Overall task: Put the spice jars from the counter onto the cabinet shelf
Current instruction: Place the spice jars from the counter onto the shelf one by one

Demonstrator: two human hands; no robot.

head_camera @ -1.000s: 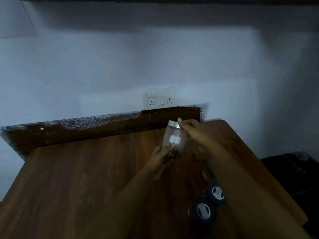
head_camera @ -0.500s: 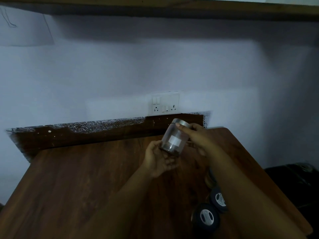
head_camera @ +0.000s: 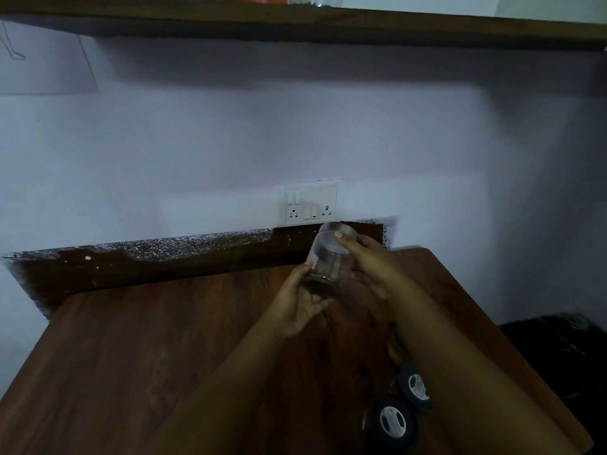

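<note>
Both hands are up over the far right part of the counter (head_camera: 164, 356), sharing one clear jar (head_camera: 330, 261) between them. The left hand (head_camera: 300, 302) sits underneath, palm turned up, fingers curled around the jar's dark bottom and thumb up against its side. The right hand (head_camera: 371, 261) comes in from the right, fingers wrapped around the upper body, thumb laid across the silver lid (head_camera: 338, 231). The jar is tilted, lid leaning toward the wall (head_camera: 230, 142), and it's held clear of the wood, just below the switch plate (head_camera: 310, 205).

Two dark-lidded jars (head_camera: 392, 421) stand on the counter near its right front edge, tucked beside the right forearm, one just behind the other.

The shelf (head_camera: 295, 21) runs across the very top of the view, well above the hands, with only the bottoms of a few containers peeking over its front edge. Between jar and shelf there's plain wall. The left stretch of the counter is bare wood back to the dark backsplash (head_camera: 147, 261). Off the right edge, something black (head_camera: 558, 349) sits low down.
</note>
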